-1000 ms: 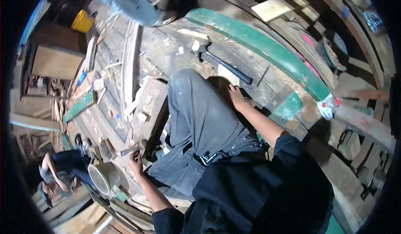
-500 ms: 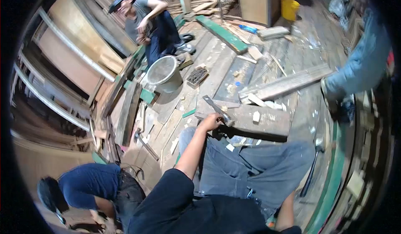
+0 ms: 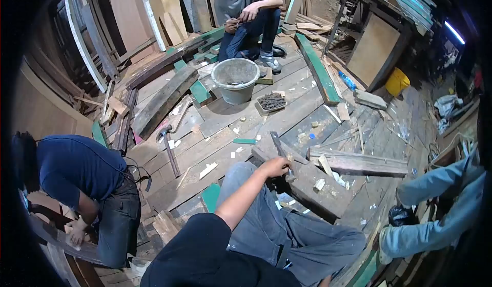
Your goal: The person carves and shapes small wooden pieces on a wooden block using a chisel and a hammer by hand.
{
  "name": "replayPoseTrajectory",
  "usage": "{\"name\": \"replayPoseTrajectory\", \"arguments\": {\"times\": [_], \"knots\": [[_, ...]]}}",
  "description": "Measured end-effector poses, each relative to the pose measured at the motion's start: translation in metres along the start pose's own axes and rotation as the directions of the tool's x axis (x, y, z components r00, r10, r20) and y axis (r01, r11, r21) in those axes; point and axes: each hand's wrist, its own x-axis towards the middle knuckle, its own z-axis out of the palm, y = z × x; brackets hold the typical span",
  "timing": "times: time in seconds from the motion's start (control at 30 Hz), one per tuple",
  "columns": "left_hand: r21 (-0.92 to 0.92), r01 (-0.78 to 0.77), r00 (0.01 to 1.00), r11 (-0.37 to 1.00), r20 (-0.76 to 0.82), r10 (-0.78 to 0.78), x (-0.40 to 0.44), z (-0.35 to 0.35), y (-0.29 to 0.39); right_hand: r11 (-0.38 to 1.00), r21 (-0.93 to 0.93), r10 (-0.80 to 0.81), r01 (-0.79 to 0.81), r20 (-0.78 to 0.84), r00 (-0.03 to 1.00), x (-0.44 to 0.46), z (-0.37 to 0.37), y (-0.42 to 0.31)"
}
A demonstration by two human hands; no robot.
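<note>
My left hand point(image 3: 275, 167) is closed at the lower end of a flat-bladed tool point(image 3: 279, 149), which lies across the end of a thick wooden block point(image 3: 320, 184). The block rests on the floor in front of my bent legs, with small wood chips and a loose offcut point(image 3: 319, 185) on top. Of my right arm only a sliver of skin shows at the bottom edge; the hand itself is out of sight.
A grey bucket point(image 3: 236, 79), a tray of nails point(image 3: 271, 101) and a hammer point(image 3: 169, 148) stand or lie ahead. One person point(image 3: 246, 10) crouches behind the bucket, another point(image 3: 84, 169) bends at left. Light-blue trouser legs point(image 3: 435, 225) are at right, near a long board point(image 3: 359, 163).
The view has swung towards the bucket and the crouching people. My left hand has closed on the tool on the block. My right hand, seen near a black-handled hammer earlier, has left the view.
</note>
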Motion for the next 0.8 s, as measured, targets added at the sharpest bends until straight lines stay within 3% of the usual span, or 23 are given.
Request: {"name": "replayPoseTrajectory", "arguments": {"times": [0.17,0.3,0.37,0.4,0.43,0.53,0.57,0.6,0.67,0.73,0.77,0.8], "knots": [[-0.021,-0.032,0.997,0.999,0.065,0.033,0.008,0.011,-0.006,0.996,-0.089,-0.011,0.014,0.030,0.999,-0.012,0.005,-0.001],[0.114,0.072,0.997,0.991,-0.001,-0.072,-0.005,0.004,0.009,0.977,-0.187,-0.085,0.100,0.086,0.993,-0.024,-0.008,0.016],[0.029,0.095,0.995,0.995,-0.026,-0.095,-0.016,-0.010,0.021,0.975,-0.214,-0.053,0.067,0.068,0.996,-0.041,-0.017,0.034],[0.013,0.071,0.997,0.997,-0.040,-0.071,-0.015,-0.013,0.029,0.975,-0.220,-0.017,0.026,0.039,0.999,-0.053,-0.024,0.050],[0.001,0.004,0.998,1.000,-0.066,-0.004,0.005,0.019,-0.016,0.973,-0.228,0.029,-0.027,0.006,1.000,-0.068,-0.034,0.067],[-0.011,0.015,0.998,1.000,0.059,-0.015,-0.001,0.000,0.016,0.968,-0.175,0.153,-0.178,-0.148,0.977,-0.115,-0.068,0.116],[-0.063,-0.049,0.997,0.997,0.051,0.052,-0.002,-0.008,0.027,0.975,-0.126,0.148,-0.181,-0.237,0.960,-0.125,-0.084,0.114],[-0.056,-0.127,0.992,0.990,0.000,0.128,-0.002,-0.006,0.033,0.984,-0.073,0.131,-0.165,-0.335,0.933,-0.130,-0.097,0.128],[-0.095,-0.105,0.994,0.990,-0.031,0.103,-0.016,-0.005,0.072,0.994,-0.060,0.047,-0.093,-0.532,0.845,-0.136,-0.143,0.083],[-0.196,-0.338,0.939,0.920,-0.133,0.317,-0.029,0.014,0.126,0.990,-0.142,-0.070,-0.014,-0.567,0.821,-0.121,-0.206,0.099],[-0.261,-0.268,0.960,0.927,0.009,0.280,-0.037,0.030,0.154,0.985,-0.175,-0.096,0.010,-0.494,0.864,-0.125,-0.253,0.023],[-0.377,-0.286,0.934,0.881,0.094,0.344,-0.047,0.038,0.194,0.966,-0.241,-0.219,0.098,-0.549,0.807,-0.120,-0.281,0.007]]}}
